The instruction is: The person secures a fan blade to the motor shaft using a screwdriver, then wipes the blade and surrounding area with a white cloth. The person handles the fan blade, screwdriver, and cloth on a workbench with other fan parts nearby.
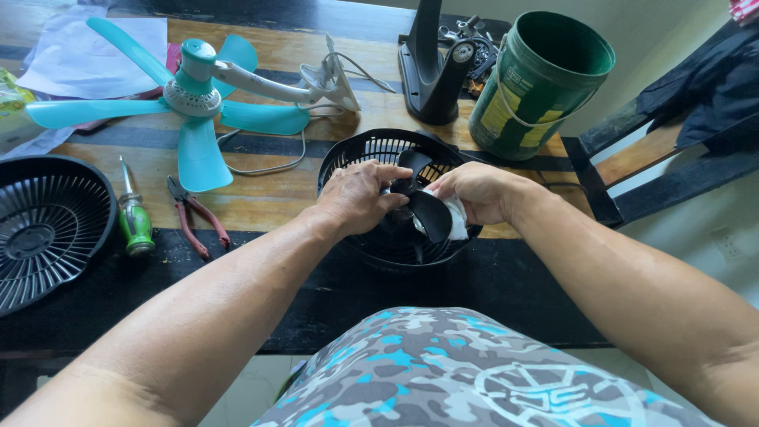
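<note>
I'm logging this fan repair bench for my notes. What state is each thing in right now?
Black fan: front grille off, blades exposed.
Black blade: held by left hand.
White cloth: pressed to the blade by right hand.
Loose black grille: flat on the table.
Teal fan: lying down, unguarded.
Pliers: shut, untouched.
Green screwdriver: lying, untouched.
Green bucket: upright, open.

Bits lying around my fingers

Left of my fingers: red-handled pliers [192, 224], a green-handled screwdriver [134, 218] and a loose black grille [47, 229]. Beyond them, a teal fan [194, 95]; beyond-right, a green bucket [541, 83].
</note>
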